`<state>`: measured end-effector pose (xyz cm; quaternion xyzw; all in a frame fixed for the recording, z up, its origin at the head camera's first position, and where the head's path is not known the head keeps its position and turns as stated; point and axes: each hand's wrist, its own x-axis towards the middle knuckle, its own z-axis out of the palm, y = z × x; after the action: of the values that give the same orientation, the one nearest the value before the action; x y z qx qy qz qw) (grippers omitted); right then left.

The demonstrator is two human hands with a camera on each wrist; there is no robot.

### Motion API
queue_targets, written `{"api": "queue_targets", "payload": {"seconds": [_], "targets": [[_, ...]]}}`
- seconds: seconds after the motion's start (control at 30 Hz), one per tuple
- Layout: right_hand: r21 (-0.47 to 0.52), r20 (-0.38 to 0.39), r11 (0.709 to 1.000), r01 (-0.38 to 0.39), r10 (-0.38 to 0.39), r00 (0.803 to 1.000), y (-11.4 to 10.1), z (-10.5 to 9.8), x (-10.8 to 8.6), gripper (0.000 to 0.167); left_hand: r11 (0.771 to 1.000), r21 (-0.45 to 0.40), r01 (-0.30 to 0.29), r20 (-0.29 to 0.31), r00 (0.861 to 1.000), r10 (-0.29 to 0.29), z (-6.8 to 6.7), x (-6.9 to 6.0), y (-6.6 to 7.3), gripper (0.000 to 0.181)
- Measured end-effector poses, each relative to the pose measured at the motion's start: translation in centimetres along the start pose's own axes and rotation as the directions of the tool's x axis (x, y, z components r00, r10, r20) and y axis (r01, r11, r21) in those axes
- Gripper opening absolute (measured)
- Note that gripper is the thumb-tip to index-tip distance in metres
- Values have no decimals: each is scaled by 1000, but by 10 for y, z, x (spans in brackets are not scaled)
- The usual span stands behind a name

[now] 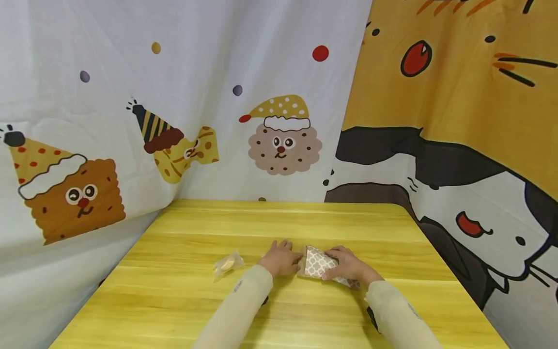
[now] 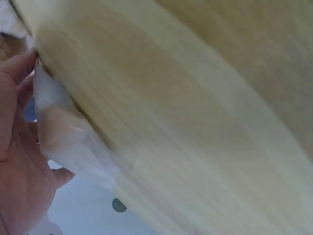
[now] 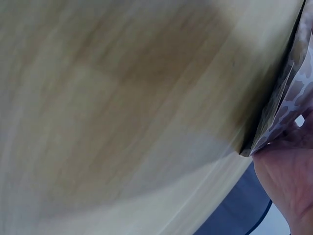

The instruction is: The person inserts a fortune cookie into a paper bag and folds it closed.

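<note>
A small paper bag [image 1: 319,261] with a white and beige lattice pattern lies on the wooden table. My right hand [image 1: 346,265] grips it across the middle, thumb on the near side and fingers on the far side. In the right wrist view the paper bag [image 3: 288,93] shows at the right edge, beside the right hand [image 3: 288,171]. My left hand [image 1: 281,258] rests at the bag's brown left end, thumb toward it, other fingers reaching forward. Left of that hand lies a small translucent bag [image 1: 228,264] with something pale inside. The left wrist view shows this translucent bag [image 2: 73,137] near the left hand [image 2: 24,171].
The yellow wood-grain table [image 1: 183,310] runs back to a white curtain [image 1: 209,43] printed with cartoon biscuits. On the right hangs an orange, black and white cartoon cloth [image 1: 462,111] along the table's side.
</note>
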<state>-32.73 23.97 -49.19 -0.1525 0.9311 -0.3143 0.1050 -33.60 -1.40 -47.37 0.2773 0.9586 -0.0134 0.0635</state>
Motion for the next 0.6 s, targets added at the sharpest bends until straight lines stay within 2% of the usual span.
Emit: {"api": "queue_targets", "payload": {"seconds": [0.1, 0.2, 0.27, 0.33, 0.43, 0.53, 0.6], "targets": [[-14, 3, 1000, -5, 5, 1000, -1, 1, 0, 97, 999, -37, -8, -26, 1000, 7, 1, -2, -4, 46], [-4, 1, 1000, -16, 16, 1000, -3, 2, 0, 97, 992, -128, -15, -84, 996, 4, 6, -3, -12, 45], [3, -4, 1000, -26, 26, 1000, -4, 2, -1, 97, 978, -204, -29, -131, 991, 2, 9, -4, -21, 46], [4, -7, 1000, -31, 31, 1000, -4, 2, -1, 98, 956, -292, -39, -162, 987, -9, 8, -7, -31, 47], [-8, -7, 1000, -23, 23, 1000, -4, 1, -2, 98, 895, -445, -41, -179, 983, -44, 4, -15, -47, 50], [-12, -4, 1000, -14, 14, 1000, -4, 0, -2, 98, 804, -594, -26, -182, 978, -103, 0, -24, -61, 52], [-7, -7, 1000, -17, 17, 1000, -3, 0, -2, 97, 754, -657, -4, -172, 974, -145, 1, -31, -69, 52]]}}
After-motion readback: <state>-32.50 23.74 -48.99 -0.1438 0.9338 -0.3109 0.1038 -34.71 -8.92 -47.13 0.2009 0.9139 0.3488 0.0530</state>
